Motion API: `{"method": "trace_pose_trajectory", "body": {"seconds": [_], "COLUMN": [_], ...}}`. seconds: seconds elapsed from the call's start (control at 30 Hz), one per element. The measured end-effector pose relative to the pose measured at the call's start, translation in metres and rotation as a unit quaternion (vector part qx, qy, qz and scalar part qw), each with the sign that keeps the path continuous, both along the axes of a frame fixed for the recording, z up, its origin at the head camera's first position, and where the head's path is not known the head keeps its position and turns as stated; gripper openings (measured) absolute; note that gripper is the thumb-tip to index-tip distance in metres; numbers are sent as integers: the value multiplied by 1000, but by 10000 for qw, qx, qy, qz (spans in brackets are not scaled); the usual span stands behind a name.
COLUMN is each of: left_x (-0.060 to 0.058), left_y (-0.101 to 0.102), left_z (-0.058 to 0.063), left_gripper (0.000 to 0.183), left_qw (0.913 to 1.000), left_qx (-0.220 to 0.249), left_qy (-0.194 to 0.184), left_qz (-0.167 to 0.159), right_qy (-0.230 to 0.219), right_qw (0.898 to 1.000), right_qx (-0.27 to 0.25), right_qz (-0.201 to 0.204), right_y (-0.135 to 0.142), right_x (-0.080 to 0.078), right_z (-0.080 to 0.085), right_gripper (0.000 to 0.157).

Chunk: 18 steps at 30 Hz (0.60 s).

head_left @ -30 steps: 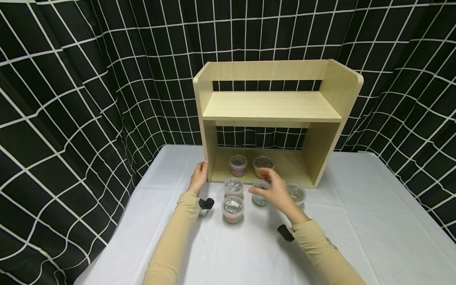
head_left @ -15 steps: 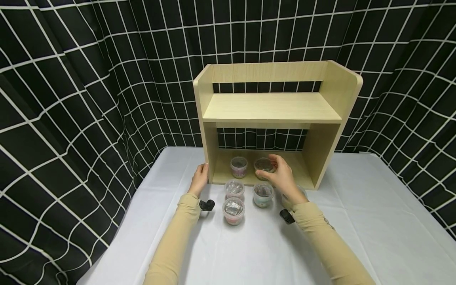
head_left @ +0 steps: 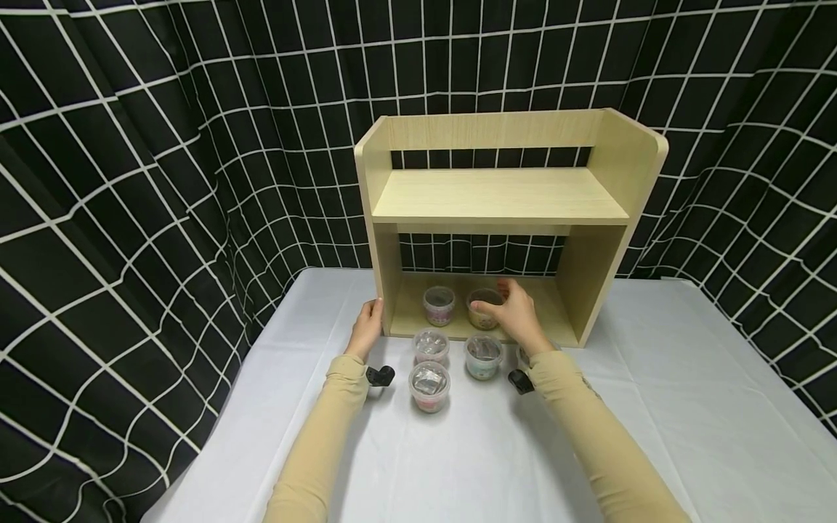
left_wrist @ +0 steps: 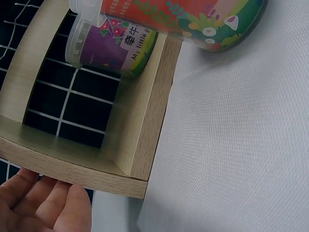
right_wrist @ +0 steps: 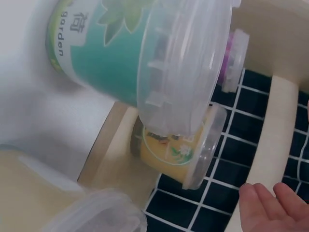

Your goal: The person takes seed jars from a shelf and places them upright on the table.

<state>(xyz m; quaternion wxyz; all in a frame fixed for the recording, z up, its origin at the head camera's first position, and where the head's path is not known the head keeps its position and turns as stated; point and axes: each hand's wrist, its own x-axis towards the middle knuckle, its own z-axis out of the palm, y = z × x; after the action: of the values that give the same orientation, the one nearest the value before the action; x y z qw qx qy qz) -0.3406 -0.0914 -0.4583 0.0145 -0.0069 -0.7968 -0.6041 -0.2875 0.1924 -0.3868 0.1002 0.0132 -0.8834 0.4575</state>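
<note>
My left hand rests its fingers against the outer face of the wooden shelf's left side panel. In the left wrist view its fingertips lie along that panel's edge. My right hand reaches into the lower compartment, above a yellow lidded cup, thumb and fingers spread. The thumb overlaps the cup's lid in the head view. In the right wrist view, the fingertips show apart from the yellow cup. Left of it, a purple cup stands on the same board.
In front of the shelf stand two pinkish-red cups, a nearer one and a farther one, and a teal cup. Another cup is mostly hidden behind the right wrist in the head view. The upper board overhangs the compartment.
My right hand has moved forward from over the teal cup to the yellow cup in the compartment, then shifted slightly. My left hand stays at the side panel.
</note>
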Motion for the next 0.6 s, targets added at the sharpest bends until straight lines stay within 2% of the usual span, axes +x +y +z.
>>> {"method": "trace_pose_trajectory", "body": {"seconds": [0.37, 0.6], "left_x": [-1, -2], "left_y": [2, 1], "left_z": [-1, -1], "left_gripper": [64, 62], "left_qw": [10000, 9999], "left_qx": [-13, -48], "left_qy": [65, 38], "left_qz": [31, 84], "right_qy": [-602, -834], "right_qw": [9969, 9951], "right_qx": [495, 534], "right_qz": [78, 51], "right_y": [5, 7], "right_x": [-20, -25], "right_z": [-8, -11], "right_gripper": [99, 98]}}
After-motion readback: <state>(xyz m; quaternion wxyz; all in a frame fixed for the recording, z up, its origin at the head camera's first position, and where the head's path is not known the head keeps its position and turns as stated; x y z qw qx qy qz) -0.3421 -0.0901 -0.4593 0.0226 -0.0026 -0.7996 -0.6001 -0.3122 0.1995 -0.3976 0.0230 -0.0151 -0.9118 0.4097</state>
